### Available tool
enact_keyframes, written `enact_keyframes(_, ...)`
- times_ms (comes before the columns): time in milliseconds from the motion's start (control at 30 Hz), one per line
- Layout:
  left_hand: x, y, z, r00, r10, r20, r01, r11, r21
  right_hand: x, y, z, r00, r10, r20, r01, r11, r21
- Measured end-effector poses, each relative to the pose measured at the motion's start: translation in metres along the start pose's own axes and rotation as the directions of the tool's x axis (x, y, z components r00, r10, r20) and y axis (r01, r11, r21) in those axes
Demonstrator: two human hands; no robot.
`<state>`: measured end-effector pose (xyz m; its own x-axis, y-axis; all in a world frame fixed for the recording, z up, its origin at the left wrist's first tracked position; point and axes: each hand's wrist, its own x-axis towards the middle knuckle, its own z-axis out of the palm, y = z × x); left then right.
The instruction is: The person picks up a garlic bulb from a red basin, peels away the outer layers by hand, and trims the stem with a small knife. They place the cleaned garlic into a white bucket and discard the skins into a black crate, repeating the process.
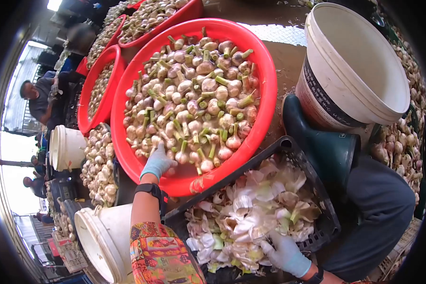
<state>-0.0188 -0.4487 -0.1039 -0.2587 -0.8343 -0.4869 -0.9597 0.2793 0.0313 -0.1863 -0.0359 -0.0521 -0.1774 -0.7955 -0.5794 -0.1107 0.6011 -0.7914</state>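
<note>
A large red basin holds many garlic bulbs with cut green stems, sitting in water. My left hand, in a pale blue glove, reaches over the basin's near rim. Its fingers are apart and touch bulbs at the edge; no bulb is plainly gripped. Below the basin, a black crate is heaped with loose garlic skins. My right hand, gloved alike, rests at the near side of this heap, fingers spread against the skins. Its fingertips are partly hard to make out among them.
A big white bucket stands at upper right beside my green boot. Another white bucket lies near my left forearm. More red basins and garlic piles stand at left. A co-worker sits beyond them.
</note>
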Motion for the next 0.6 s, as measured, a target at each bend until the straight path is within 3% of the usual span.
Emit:
enact_keyframes(67,0.008,0.013,0.000,0.984,-0.049,0.169,0.033,0.995,0.095,0.006,-0.011,-0.002,1.000,-0.003,-0.013,0.003,1.000,-0.010)
enact_keyframes(133,-0.002,0.029,-0.011,0.962,-0.059,0.265,0.063,0.998,-0.008,0.009,-0.017,-0.004,0.998,0.043,0.037,-0.044,0.999,0.028)
enact_keyframes(200,-0.004,0.019,-0.012,0.977,0.011,0.215,-0.029,0.997,0.078,0.008,-0.012,-0.002,1.000,-0.009,0.020,0.008,0.999,0.037)
enact_keyframes(233,-0.013,0.013,-0.014,0.987,0.069,0.147,-0.038,0.979,-0.202,0.005,-0.010,-0.001,0.999,-0.016,0.030,0.016,1.000,0.007)
enact_keyframes(300,-0.051,0.017,-0.021,0.995,0.096,0.033,-0.047,0.716,-0.697,-0.003,-0.001,0.003,0.997,-0.053,0.063,0.055,0.998,-0.029)
enact_keyframes(333,-0.078,0.023,-0.029,0.997,0.072,0.000,-0.050,0.687,-0.725,-0.005,-0.001,0.004,0.996,-0.068,0.059,0.069,0.997,-0.019)
enact_keyframes(367,-0.117,0.013,-0.006,0.997,0.072,-0.030,-0.048,0.264,-0.963,-0.018,-0.006,0.002,0.973,-0.229,-0.015,0.229,0.973,-0.005)
enact_keyframes(400,-0.144,0.019,0.008,0.998,0.032,-0.046,-0.045,-0.048,-0.998,-0.020,-0.006,0.001,0.927,-0.367,-0.080,0.367,0.930,-0.015)
enact_keyframes(467,-0.192,0.040,0.028,0.999,-0.052,-0.004,-0.024,-0.387,-0.922,-0.026,0.000,0.004,0.899,-0.429,-0.092,0.432,0.902,0.014)
enact_keyframes(500,-0.202,0.046,0.032,0.999,-0.038,-0.006,-0.020,-0.389,-0.921,-0.028,0.001,0.005,0.877,-0.458,-0.144,0.463,0.886,-0.001)
enact_keyframes(533,-0.208,0.053,0.040,0.991,-0.127,0.043,-0.001,-0.327,-0.945,-0.033,0.001,0.005,0.854,-0.480,-0.198,0.487,0.873,-0.017)
enact_keyframes(567,-0.216,0.060,0.047,0.972,-0.214,0.093,0.034,-0.263,-0.964,-0.040,-0.003,0.000,0.913,-0.384,-0.140,0.383,0.923,-0.032)
enact_keyframes(600,-0.220,0.068,0.048,0.973,-0.226,0.036,0.008,-0.123,-0.992,-0.045,-0.005,-0.006,0.955,-0.287,-0.081,0.283,0.957,-0.057)
